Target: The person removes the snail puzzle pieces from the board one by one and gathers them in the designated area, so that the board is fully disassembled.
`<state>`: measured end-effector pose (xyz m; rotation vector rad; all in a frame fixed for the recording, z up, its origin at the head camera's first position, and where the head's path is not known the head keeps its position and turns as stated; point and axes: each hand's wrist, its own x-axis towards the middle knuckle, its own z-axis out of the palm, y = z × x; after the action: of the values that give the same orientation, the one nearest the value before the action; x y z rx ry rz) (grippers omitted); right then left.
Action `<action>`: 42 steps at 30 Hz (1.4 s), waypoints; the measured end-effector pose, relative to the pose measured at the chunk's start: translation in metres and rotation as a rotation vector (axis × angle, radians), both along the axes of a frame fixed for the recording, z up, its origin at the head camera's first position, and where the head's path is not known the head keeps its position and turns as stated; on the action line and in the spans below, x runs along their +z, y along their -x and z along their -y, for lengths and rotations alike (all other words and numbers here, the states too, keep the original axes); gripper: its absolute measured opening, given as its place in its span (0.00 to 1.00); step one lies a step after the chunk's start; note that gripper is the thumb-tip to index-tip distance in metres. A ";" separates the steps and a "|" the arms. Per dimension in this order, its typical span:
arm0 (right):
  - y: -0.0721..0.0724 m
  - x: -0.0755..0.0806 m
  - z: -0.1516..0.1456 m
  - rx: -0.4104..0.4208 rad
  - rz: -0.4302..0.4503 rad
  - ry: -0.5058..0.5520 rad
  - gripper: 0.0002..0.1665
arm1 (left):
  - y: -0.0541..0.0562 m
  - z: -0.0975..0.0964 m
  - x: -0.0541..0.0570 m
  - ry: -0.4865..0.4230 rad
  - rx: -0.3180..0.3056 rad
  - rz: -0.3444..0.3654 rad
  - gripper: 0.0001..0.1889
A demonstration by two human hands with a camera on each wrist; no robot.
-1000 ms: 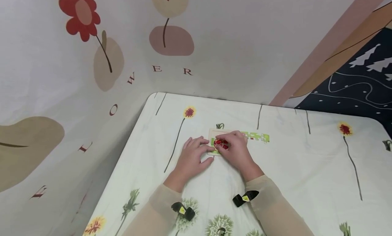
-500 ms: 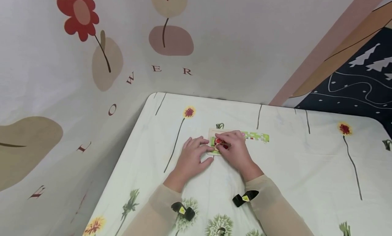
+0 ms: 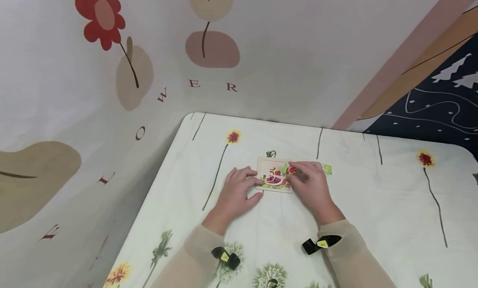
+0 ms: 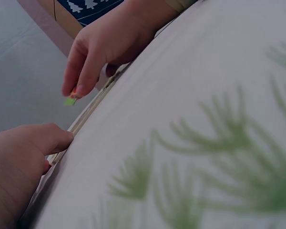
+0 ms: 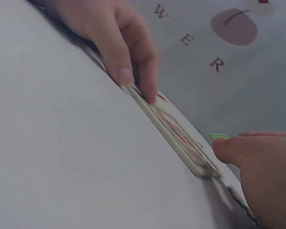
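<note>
A small wooden jigsaw board [image 3: 264, 165] lies on the table, with a red, purple and green picture partly filled in along its lower part. My left hand [image 3: 238, 189] rests at its left side, fingers loosely spread; a fingertip lies on the board and the thumb touches its near edge. Between thumb and fingers, my right hand [image 3: 313, 188] pinches a red and green jigsaw piece [image 3: 291, 170] over the board's right part. In the left wrist view the piece [image 4: 70, 101] is raised clear of the board. The right hand partly hides the board's right side in the head view.
Green loose jigsaw pieces [image 3: 327, 169] lie right of the board, mostly behind my right hand. A flower-printed white cloth [image 3: 373, 205] covers the table. A printed fabric wall [image 3: 284, 72] rises behind the table's far edge.
My right hand has moved right from the board's left part, carrying the piece and uncovering the red and purple picture. The left hand stays about where it was.
</note>
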<state>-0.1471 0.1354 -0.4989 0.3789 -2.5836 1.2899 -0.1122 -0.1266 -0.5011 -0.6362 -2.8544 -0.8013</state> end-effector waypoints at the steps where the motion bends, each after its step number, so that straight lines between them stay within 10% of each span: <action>1: -0.001 0.000 -0.005 -0.010 0.004 0.001 0.23 | 0.000 0.000 0.000 0.001 0.000 0.001 0.16; 42: -0.014 -0.008 -0.034 -0.045 0.023 -0.189 0.19 | 0.002 -0.001 -0.009 -0.001 0.004 -0.023 0.17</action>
<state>-0.1335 0.1692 -0.5073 0.3390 -2.7261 1.0445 -0.1142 -0.1254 -0.5100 -0.6347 -2.8337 -0.7889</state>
